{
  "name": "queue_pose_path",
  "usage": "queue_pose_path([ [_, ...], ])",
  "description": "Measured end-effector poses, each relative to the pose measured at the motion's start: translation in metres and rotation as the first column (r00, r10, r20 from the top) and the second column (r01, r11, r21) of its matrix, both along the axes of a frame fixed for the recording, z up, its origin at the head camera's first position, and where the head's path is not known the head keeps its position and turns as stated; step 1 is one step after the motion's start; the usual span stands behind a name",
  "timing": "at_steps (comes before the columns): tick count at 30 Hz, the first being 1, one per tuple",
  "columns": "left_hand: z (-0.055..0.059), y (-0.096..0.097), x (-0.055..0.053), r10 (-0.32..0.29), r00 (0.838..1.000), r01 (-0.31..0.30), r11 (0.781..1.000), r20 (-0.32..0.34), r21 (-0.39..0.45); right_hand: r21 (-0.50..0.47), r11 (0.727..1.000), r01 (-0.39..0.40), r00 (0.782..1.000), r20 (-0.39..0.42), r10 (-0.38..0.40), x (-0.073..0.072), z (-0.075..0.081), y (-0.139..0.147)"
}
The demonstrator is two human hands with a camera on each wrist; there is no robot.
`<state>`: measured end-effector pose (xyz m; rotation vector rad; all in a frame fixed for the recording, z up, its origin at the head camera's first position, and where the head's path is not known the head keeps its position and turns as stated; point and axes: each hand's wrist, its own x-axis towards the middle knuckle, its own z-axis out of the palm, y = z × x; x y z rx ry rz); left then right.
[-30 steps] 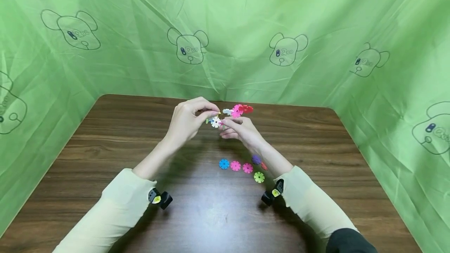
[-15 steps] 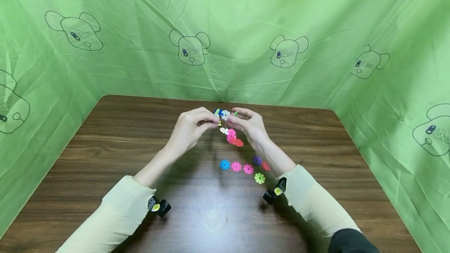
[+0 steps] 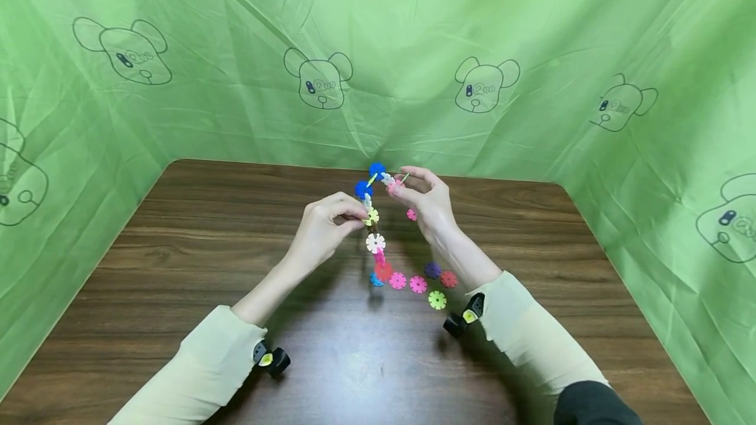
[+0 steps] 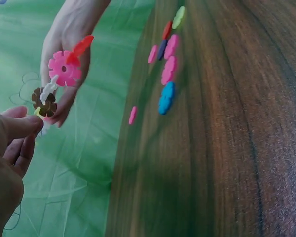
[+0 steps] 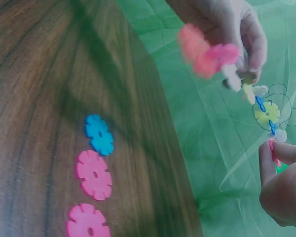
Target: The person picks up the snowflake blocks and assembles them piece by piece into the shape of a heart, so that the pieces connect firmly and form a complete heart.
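In the head view a chain of notched flower-shaped discs, slotted edge to edge, hangs between both hands above the table [image 3: 236, 254]. My left hand [image 3: 321, 225] pinches a pale yellow disc [image 3: 373, 216] partway along. Below it hang a brown disc [image 4: 44, 102], a white disc [image 3: 375, 243], a pink disc [image 4: 64, 69] and a red disc [image 3: 383, 272]. Blue discs [image 3: 377, 170] arch up and over toward the right. My right hand [image 3: 431, 208] pinches a pink disc [image 3: 394, 187] near the other end, beside a green disc [image 5: 282, 167]. Fingers partly cover both held discs.
Loose discs lie on the table: a light blue disc [image 5: 99, 134] partly behind the hanging end in the head view, pink discs [image 3: 418, 284], a purple disc [image 3: 433, 270], a red disc [image 3: 449, 279] and a lime disc [image 3: 438, 300]. Green cloth [image 3: 401, 117] surrounds the table's back and sides.
The bunched chain has spread into an arch. Its red end swung down toward the person, while the right hand moved right and up with the other end. The left hand still pinches the chain.
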<state>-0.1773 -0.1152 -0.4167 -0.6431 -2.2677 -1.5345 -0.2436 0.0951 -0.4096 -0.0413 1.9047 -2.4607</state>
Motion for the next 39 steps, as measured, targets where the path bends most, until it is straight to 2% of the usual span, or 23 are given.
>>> queue_pose_path([
  [7, -0.009, 0.004, -0.001, 0.017, 0.999, -0.018, 0.999, -0.036, -0.042, 0.002, 0.999, -0.051, 0.997, -0.056, 0.051, -0.002, 0.012, 0.004],
  [11, -0.015, 0.008, -0.001, 0.007, 1.0, -0.008, 0.999, -0.026, -0.046, 0.031, 0.997, -0.076, 0.993, -0.088, 0.078, -0.004, 0.017, 0.005],
  [19, -0.026, 0.013, -0.001, -0.001, 0.998, 0.007, 0.996, 0.067, -0.092, 0.196, 0.978, -0.074, 0.983, -0.154, 0.105, -0.005, 0.015, 0.003],
  [25, -0.029, 0.013, 0.0, 0.007, 0.988, 0.02, 0.984, 0.152, -0.179, 0.297, 0.951, -0.082, 0.959, -0.237, 0.157, -0.004, 0.009, -0.002],
  [28, -0.031, 0.011, 0.002, 0.014, 0.986, 0.024, 0.974, 0.167, -0.226, 0.331, 0.94, -0.088, 0.948, -0.263, 0.182, -0.003, 0.005, -0.004],
  [30, -0.031, 0.008, 0.002, 0.032, 0.984, 0.015, 0.965, 0.173, -0.262, 0.349, 0.932, -0.096, 0.941, -0.274, 0.199, -0.002, 0.002, -0.006],
  [34, -0.023, -0.002, 0.003, 0.114, 0.977, -0.053, 0.947, 0.178, -0.316, 0.371, 0.922, -0.115, 0.929, -0.289, 0.232, -0.001, -0.003, -0.009],
  [36, -0.016, -0.008, 0.0, 0.154, 0.975, -0.101, 0.95, 0.163, -0.295, 0.383, 0.916, -0.117, 0.922, -0.302, 0.244, -0.001, -0.005, -0.009],
  [39, -0.005, -0.015, -0.008, 0.177, 0.979, -0.154, 0.967, 0.097, -0.203, 0.402, 0.909, -0.115, 0.907, -0.331, 0.261, -0.001, -0.007, -0.011],
])
